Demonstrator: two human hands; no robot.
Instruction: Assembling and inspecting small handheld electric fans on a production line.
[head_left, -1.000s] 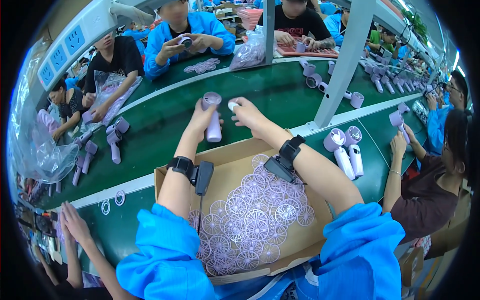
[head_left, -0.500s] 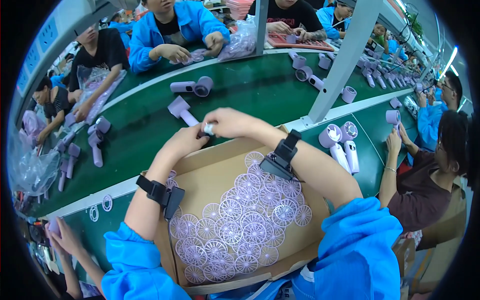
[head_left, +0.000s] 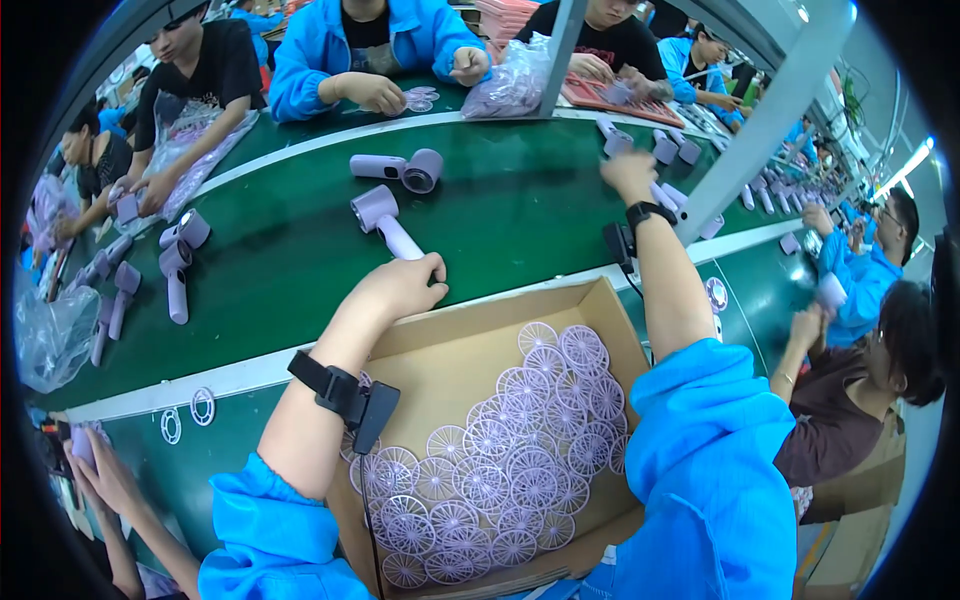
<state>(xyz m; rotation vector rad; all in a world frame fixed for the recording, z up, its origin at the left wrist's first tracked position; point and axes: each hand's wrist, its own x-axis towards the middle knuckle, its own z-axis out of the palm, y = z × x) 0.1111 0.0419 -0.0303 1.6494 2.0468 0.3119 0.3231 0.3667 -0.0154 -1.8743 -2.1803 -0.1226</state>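
My left hand (head_left: 400, 288) rests at the far edge of the cardboard box (head_left: 470, 322), its fingers curled around the handle end of a lilac hand-held fan (head_left: 382, 218) that lies on the green belt (head_left: 290, 270). My right hand (head_left: 628, 172) is stretched out far to the right, blurred. It hovers beside several lilac fans (head_left: 664, 150) at the foot of a grey post (head_left: 765, 120), and I cannot make out whether it holds anything. Both wrists wear black bands. The box below my arms is full of round lilac fan grilles (head_left: 500, 460).
Another lilac fan (head_left: 402, 169) lies farther out on the belt, and several more (head_left: 178, 262) lie at the left. People in blue or black tops (head_left: 350, 40) work across the belt and at the right. Clear plastic bags (head_left: 512, 82) sit on the far ledge. Two rings (head_left: 188, 416) lie on the near ledge.
Both hands were together on a fan at the box's far edge. My right hand has swung away to the right toward the post, while my left hand stays on the fan's handle.
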